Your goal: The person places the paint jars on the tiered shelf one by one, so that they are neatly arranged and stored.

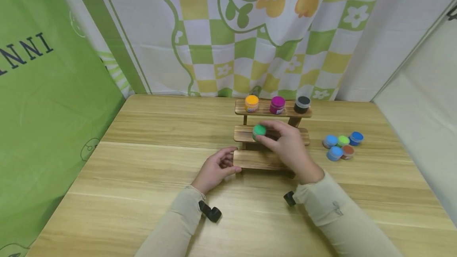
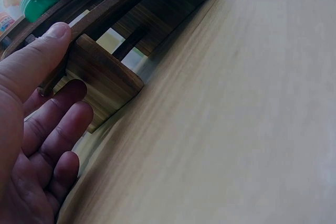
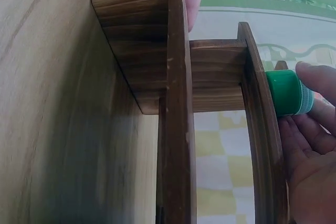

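Observation:
A small green paint jar [image 1: 259,131] is pinched between the thumb and fingers of my right hand [image 1: 289,146]. In the right wrist view the jar's green base [image 3: 283,92] is right at the middle board of a three-tier wooden stand [image 1: 258,159]. My left hand [image 1: 215,169] grips the left end of the stand's lowest board. In the left wrist view its thumb [image 2: 39,61] lies along one side of the board, with the index finger partly hidden behind it. Orange [image 1: 251,104], purple [image 1: 277,105] and black [image 1: 302,105] paint jars stand on the top board.
Right of the stand, several paint jars cluster on the wooden table [image 1: 143,162]: light blue [image 1: 335,153], lime green [image 1: 343,141], dark blue [image 1: 356,138] and brown [image 1: 347,152]. A patterned curtain [image 1: 221,50] hangs along the table's back edge, behind the stand.

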The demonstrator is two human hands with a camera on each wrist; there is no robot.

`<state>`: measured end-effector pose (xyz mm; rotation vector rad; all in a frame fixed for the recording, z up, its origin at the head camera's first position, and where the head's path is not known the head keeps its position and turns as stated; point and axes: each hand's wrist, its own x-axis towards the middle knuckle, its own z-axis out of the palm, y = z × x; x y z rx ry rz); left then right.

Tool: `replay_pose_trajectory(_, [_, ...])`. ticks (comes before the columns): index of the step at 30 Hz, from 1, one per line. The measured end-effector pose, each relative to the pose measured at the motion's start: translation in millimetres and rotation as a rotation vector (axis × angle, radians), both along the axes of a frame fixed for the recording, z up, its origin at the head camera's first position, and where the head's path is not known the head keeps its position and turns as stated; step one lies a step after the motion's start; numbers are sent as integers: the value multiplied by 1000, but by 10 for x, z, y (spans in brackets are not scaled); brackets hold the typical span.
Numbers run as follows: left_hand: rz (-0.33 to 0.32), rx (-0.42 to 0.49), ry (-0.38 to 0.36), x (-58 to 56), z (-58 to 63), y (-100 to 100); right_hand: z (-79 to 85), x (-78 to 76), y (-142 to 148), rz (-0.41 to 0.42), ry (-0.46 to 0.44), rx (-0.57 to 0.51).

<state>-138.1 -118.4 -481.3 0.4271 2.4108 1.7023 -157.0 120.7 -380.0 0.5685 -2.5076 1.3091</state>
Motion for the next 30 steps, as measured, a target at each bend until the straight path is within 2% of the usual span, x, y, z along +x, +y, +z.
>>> replay_pose_trajectory(14, [-3,2,3,2,-3,1,-9,-84,-136,17,14,4])
replay_pose_trajectory(30, [0,0,-15,8,8,-1,14,-119,-188,15,-76,8])
